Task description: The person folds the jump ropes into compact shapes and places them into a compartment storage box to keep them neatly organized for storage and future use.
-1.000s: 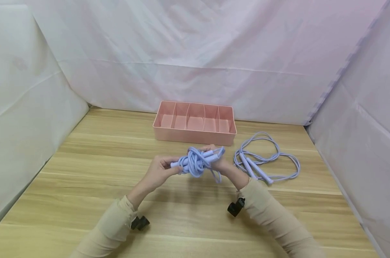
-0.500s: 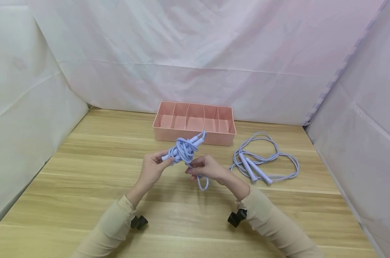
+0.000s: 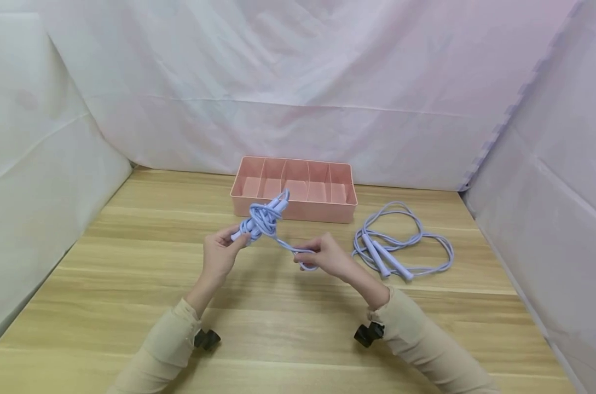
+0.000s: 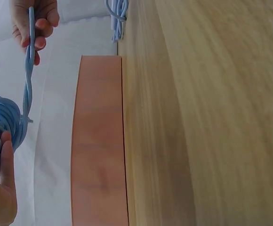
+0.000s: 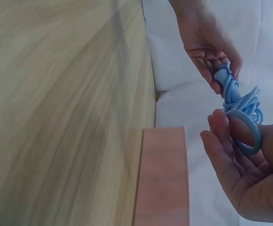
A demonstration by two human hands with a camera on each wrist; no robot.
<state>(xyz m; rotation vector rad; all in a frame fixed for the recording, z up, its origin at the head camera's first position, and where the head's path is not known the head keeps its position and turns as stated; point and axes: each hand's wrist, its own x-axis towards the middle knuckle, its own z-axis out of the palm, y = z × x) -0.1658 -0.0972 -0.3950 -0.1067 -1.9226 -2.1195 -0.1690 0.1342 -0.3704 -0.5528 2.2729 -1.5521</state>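
Observation:
A light-blue jump rope (image 3: 263, 219) is bundled, its cord wound round its two handles, and held up off the table. My left hand (image 3: 220, 253) grips the near ends of the handles. The far ends tilt up and to the right, overlapping the pink box's front in the head view. From the bundle a doubled length of cord (image 4: 29, 77) runs out to my right hand (image 3: 327, 256), which pinches it between thumb and fingers. Its looped end (image 5: 250, 136) hangs beyond the right fingertips. A second light-blue jump rope (image 3: 401, 241) lies loosely coiled on the table, right of my right hand.
Behind the hands stands a pink box (image 3: 298, 210) with several compartments and nothing in them. White cloth (image 3: 288, 82) closes off the table's back and both sides. The wooden table (image 3: 288, 339) extends towards me under both forearms.
My right hand has let go of the bundle's far end, taken the cord's loose loop and drawn it right. The left hand has shifted left, tilting the bundle more upward.

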